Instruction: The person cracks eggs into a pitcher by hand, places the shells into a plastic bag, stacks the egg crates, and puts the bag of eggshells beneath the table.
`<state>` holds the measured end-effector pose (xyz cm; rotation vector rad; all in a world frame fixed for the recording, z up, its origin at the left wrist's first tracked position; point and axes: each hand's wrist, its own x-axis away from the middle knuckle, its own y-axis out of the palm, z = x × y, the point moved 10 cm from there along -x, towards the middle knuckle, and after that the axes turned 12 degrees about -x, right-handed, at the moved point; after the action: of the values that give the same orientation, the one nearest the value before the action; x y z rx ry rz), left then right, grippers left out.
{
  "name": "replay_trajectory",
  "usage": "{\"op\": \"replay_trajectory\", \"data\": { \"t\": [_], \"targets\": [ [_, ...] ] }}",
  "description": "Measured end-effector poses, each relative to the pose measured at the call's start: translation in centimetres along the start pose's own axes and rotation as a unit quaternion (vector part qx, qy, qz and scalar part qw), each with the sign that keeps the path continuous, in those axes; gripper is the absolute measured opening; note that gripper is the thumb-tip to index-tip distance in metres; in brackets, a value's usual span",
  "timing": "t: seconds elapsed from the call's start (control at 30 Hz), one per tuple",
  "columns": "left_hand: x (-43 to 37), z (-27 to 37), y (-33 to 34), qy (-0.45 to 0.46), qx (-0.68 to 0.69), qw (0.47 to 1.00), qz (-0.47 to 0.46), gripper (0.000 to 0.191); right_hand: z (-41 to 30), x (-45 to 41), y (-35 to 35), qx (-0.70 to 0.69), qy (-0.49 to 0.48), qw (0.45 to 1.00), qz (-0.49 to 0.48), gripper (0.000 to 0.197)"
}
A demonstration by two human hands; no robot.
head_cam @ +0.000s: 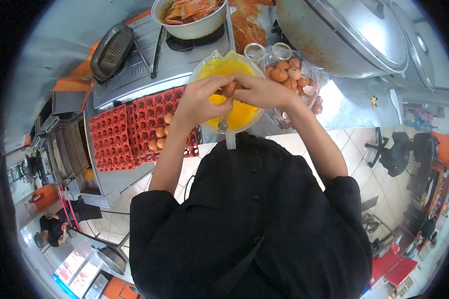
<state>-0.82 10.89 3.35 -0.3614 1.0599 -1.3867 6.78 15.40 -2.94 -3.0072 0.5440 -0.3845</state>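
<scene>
Over a translucent plastic jug [255, 70], my left hand [205, 99] and my right hand [256, 89] meet around a brown egg [229, 89]. Fingers of both hands touch the egg; whether its shell is cracked cannot be told. Yellow beaten egg [239, 117] fills much of the jug, whose handle points towards my body. To the left, several whole brown eggs [160, 132] sit in a red plastic egg tray [149, 108], partly hidden by my left forearm. A clear plastic bag [318, 80] of brown eggshells [279, 75] lies right of the jug.
Another red egg tray [110, 138] lies farther left. Behind stand a gas stove [146, 63] with a grill pan [114, 52] and a pot of food [194, 31], and a large lidded metal pot [310, 48]. Yellow-handled scissors [374, 101] lie right. A co-worker [54, 230] is at far lower left.
</scene>
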Motion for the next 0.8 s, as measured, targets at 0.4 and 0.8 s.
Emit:
{"op": "replay_trajectory", "data": {
  "t": [0.4, 0.8],
  "targets": [
    [0.5, -1.0, -0.6, 0.000, -0.006, 1.000, -0.005, 0.044, -3.9, 1.1, -0.6, 0.226, -0.182, 0.953, 0.092, 0.068],
    [8.3, -7.6, -8.6, -0.207, -0.135, 0.949, 0.195, 0.035, -5.2, 5.9, -6.8, 0.183, -0.230, 0.877, 0.380, 0.046]
  ]
}}
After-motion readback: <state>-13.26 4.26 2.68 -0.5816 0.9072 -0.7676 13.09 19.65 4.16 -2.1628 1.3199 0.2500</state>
